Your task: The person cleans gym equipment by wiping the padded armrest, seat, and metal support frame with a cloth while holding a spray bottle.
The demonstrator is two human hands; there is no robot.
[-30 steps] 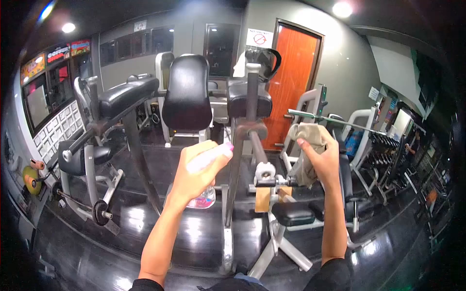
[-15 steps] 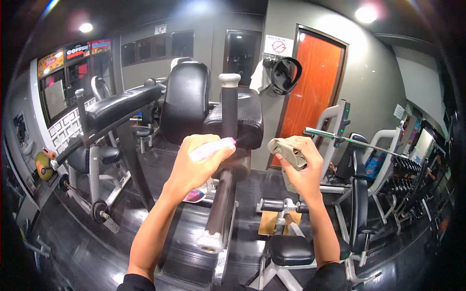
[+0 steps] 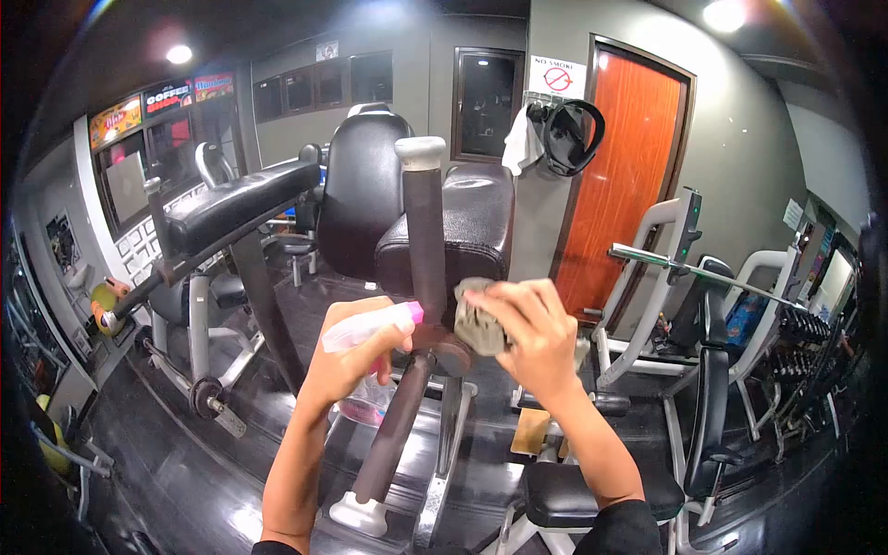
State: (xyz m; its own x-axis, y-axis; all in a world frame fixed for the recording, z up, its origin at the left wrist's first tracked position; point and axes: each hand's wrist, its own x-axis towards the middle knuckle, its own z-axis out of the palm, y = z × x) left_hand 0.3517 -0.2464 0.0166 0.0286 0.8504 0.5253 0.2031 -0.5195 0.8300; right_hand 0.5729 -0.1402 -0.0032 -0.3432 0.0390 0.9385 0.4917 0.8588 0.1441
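My left hand (image 3: 356, 350) is wrapped round a clear spray bottle (image 3: 363, 326) with a pink nozzle. My right hand (image 3: 536, 342) grips a folded grey-green cloth (image 3: 478, 319), held just right of the machine's upright padded handle (image 3: 425, 231). That handle has a pale cap on top. Below and between the hands, a second dark grip (image 3: 396, 444) with a white end slants down toward me. Behind the handle is the machine's black padded seat (image 3: 453, 227), with a black backrest (image 3: 363, 194) to its left.
A black bench (image 3: 560, 490) stands low at the right, near a rack with a barbell (image 3: 698, 271). Another padded machine (image 3: 240, 199) is at the left. A white towel (image 3: 524, 143) hangs beside the orange door (image 3: 624, 176).
My right hand has moved left with the cloth, closer to the upright handle. My left hand has shifted a little left and down with the bottle. The view has turned slightly.
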